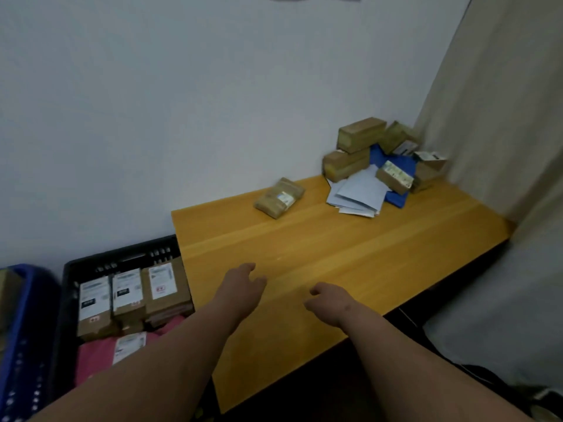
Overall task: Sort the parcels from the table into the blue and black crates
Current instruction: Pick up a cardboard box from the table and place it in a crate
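Hands empty. Left hand (243, 284) and right hand (327, 301) both hover over the near part of the table (335, 254), fingers loosely curled, nothing held, well apart from any parcel.

Nearest target: lone brown parcel (279, 197), lying flat nr the wall, label facing up, set apart from the rest. Looks like a small paper- or tape-wrapped block; judged light, fairly stiff, wrap maybe a bit slick. Best hold prob. across the short sides, thumb one side, fingers the other, one hand enough.

Further back, in the corner by the curtain (502, 147), a heap of parcels (377, 156): several brown boxes stacked and tilted, a blue flat packet (396, 196) under them, pale envelopes (358, 193) fanned out in front. Boxes judged rigid, ok to pinch by the ends; top ones could slide if a lower one is pulled first. Envelopes soft and thin, hard to lift off a flat top, likely need sliding to the edge or scooping as a bunch.

Black crate (122, 260) left of the table, holding labelled brown boxes plus a pink soft mailer (94, 357). Blue crate (27, 330) at far left, contents mostly out of view.
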A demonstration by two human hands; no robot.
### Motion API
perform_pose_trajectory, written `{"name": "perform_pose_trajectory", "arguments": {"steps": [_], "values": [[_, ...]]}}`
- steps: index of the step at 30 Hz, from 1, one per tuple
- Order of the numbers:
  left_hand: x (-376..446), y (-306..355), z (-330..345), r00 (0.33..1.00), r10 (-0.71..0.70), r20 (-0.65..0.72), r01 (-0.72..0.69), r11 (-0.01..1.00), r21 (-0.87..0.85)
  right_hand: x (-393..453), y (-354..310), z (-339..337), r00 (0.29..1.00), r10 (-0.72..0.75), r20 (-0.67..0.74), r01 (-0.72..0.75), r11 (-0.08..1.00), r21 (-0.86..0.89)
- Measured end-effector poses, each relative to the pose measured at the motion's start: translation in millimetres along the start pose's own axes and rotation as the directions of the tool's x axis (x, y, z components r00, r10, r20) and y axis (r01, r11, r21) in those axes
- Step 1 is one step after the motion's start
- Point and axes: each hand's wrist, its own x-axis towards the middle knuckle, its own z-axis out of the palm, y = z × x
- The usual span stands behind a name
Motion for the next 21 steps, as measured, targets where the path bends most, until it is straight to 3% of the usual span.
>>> {"name": "perform_pose_trajectory", "arguments": {"steps": [6, 21], "values": [[44, 24, 24, 0.998, -0.065, -0.02, 0.065, 0.997, 0.03, 43, 22, -19, 0.998, -0.001, 0.062, -0.008, 0.989, 0.145], [217, 63, 26, 0.987, -0.154, -0.033, 0.155, 0.987, 0.042, 191, 5, -91, 0.997, 0.041, 0.072, -0.055, 0.979, 0.194]]}}
